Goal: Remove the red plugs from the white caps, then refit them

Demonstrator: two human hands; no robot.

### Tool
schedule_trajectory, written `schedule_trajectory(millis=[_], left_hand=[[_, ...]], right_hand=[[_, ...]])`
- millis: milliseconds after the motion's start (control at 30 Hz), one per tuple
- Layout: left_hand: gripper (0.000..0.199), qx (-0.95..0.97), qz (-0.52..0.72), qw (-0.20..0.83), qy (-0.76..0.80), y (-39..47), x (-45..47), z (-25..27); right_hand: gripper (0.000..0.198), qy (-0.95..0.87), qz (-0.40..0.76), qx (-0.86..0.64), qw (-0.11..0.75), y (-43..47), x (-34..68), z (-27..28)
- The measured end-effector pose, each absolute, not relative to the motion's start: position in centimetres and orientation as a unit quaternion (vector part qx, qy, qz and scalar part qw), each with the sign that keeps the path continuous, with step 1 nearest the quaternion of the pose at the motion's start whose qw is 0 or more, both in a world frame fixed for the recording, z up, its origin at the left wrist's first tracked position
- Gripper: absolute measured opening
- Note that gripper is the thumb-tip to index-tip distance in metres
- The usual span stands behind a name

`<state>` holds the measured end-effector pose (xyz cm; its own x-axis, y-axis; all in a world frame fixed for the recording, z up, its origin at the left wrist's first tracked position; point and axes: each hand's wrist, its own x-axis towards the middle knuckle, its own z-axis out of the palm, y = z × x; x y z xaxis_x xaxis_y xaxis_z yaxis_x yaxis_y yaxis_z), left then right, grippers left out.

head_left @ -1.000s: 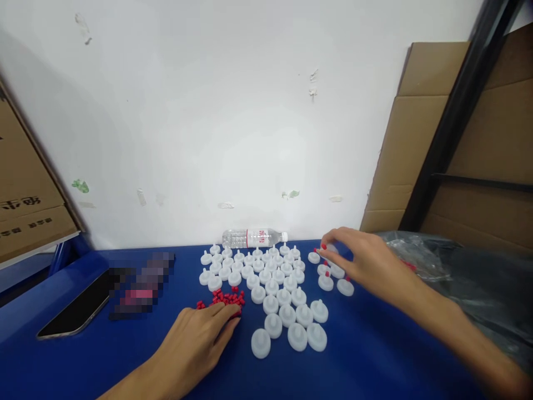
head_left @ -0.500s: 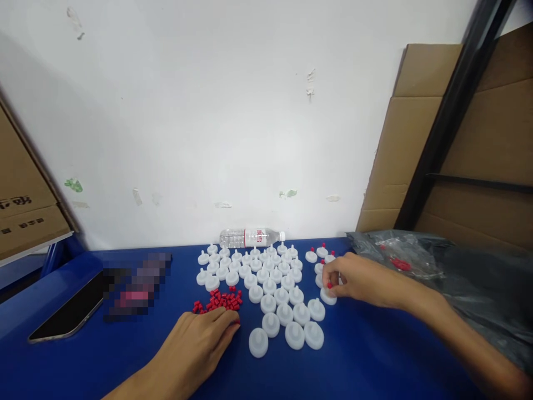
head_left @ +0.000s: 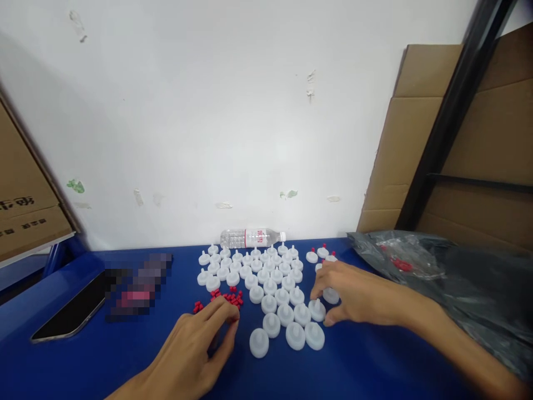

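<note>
My right hand [head_left: 347,291] reaches over the right side of the table, thumb and fingers apart around a white round cap with a nozzle [head_left: 317,310]. That cap still rests on the table; whether the fingers touch it is hard to tell. Under the palm side sits another white cap [head_left: 331,295], partly covered. My left hand [head_left: 204,344] hovers at the near edge of a pile of small red caps [head_left: 233,299], thumb and forefinger bent together. What lies between those fingertips is hidden. Several white caps [head_left: 270,286] stand nozzle up in the middle.
White caps with red tips [head_left: 312,255] stand behind my right hand. A clear plastic bottle [head_left: 252,238] lies along the wall. On the left are a phone [head_left: 70,308] and a blurred-out item [head_left: 139,286]. A dark plastic bag [head_left: 437,266] with a clear bag [head_left: 410,258] lies right.
My right hand has let go of a red-tipped white cap and moved nearer and left, fingers spreading around another white cap. My left hand has lifted slightly off the red pile.
</note>
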<state>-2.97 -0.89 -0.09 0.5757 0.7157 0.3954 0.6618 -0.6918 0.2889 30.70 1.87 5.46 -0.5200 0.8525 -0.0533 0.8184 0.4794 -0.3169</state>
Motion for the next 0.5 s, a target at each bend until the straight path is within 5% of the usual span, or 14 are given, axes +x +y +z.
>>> schedule_trajectory(millis=[267,500], left_hand=[[0.016,0.889,0.247,0.075,0.379,-1.1,-2.8,0.1],[0.013,0.874,0.302,0.076,0.373,-0.6,-3.0,-0.3]], right_hand=[[0.025,-0.874,0.115,-0.465,0.085,2.0,30.2,4.7],[0.03,-0.85,0.058,-0.489,0.186,1.4,29.8,6.1]])
